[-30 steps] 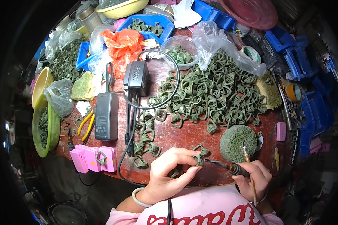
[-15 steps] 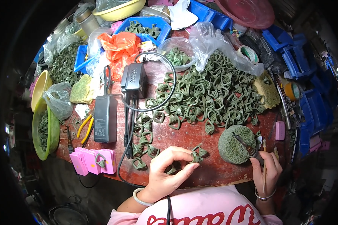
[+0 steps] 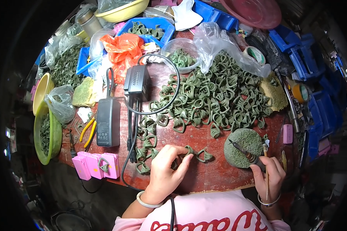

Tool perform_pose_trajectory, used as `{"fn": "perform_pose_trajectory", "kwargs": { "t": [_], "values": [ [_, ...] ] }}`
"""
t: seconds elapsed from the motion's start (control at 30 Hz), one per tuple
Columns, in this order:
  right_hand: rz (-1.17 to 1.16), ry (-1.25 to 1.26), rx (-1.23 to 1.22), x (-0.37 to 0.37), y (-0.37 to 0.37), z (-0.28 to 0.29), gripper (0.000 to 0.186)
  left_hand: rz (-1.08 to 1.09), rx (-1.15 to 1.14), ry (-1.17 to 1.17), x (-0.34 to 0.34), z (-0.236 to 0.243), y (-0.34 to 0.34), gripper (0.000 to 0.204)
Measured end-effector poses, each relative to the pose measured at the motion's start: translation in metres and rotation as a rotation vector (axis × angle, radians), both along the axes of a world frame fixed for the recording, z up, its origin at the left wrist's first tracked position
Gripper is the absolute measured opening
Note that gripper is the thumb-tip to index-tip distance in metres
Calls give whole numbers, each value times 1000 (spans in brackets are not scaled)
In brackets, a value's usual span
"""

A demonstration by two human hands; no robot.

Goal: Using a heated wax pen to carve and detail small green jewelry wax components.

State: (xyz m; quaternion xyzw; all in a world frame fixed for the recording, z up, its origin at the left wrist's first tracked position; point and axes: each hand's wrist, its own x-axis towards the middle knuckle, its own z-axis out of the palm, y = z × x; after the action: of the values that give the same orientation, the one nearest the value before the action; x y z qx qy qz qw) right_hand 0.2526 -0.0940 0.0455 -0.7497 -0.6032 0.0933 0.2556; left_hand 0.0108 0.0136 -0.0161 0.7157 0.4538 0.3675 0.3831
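The left hand pinches a green ring at its fingertips; the right hand grips a dark-handled tool and brush.

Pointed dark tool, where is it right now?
In the head view, the pointed dark tool is right of centre, in the person's right hand, its tip over the round green pad.

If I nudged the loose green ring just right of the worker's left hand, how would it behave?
The green ring would probably slide or rock rather than roll far, its outline being angular. It looks light, being a thin open loop. It seems stiff, as rings in the heap keep open loops.
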Motion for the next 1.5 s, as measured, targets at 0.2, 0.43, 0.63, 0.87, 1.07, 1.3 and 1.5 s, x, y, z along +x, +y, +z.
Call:
{"fn": "perform_pose_trajectory", "kwargs": {
  "t": [0.2, 0.43, 0.63, 0.87, 1.07, 1.3, 1.5],
  "values": [
    [21, 33, 0, -1, 1, 0, 28, 30, 48, 102, -1, 1, 3, 15],
    [36, 30, 7, -1, 2, -1, 27, 87, 78, 157, -10, 2, 1, 20],
    [38, 19, 31, 2, 0, -3, 27, -108, 266, 135, -2, 22, 3, 26],
    [24, 37, 48, 1, -3, 2, 28, -471, 174, 331, 26, 9, 7, 29],
    [68, 380, 19, 10, -10, -3, 31, -435, -235, -314, 13, 24, 2, 14],
    [54, 1052, -221, -16, 6, 26, 32, -330, -284, -430, 3, 17, -8, 17],
    [317, 920, -23, -25, 24, 14, 14, -339, -261, -396, 2, 19, -9, 12]
  ]
}}
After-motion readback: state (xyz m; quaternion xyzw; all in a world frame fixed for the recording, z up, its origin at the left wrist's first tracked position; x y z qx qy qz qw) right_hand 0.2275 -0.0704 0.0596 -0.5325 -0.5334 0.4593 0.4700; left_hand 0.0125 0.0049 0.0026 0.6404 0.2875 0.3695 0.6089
